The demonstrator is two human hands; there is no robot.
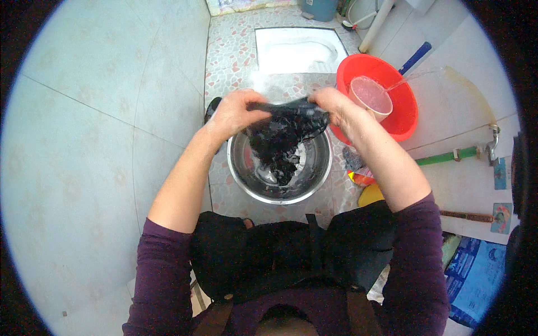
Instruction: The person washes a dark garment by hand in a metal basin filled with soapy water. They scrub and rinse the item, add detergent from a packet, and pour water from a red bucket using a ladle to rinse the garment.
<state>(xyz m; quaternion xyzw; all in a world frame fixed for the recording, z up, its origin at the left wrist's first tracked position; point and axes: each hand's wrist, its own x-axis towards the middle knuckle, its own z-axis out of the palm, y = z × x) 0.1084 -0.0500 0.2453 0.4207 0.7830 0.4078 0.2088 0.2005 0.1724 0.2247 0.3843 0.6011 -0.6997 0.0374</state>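
Between my hands a wet black cloth [281,134] is stretched out, its lower part hanging into a round stainless steel basin [280,200] on the tiled floor. My left hand [240,110] grips its left upper edge, thumb towards the middle. The right upper edge is held by my right hand [334,105], whose fingertips are partly hidden and a little blurred. Some water shows in the basin under the cloth. Right of the basin is a red plastic basin [405,113] with a pale pink container [370,95] inside, into which a thin stream of water falls.
A white squat toilet [300,48] lies beyond the basin. Tiled walls stand at both sides. At the right are a tap [492,145] on a green pipe [445,155], a blue handle [415,58] and a blue printed package [477,273]. A blue bucket [320,9] stands at the back.
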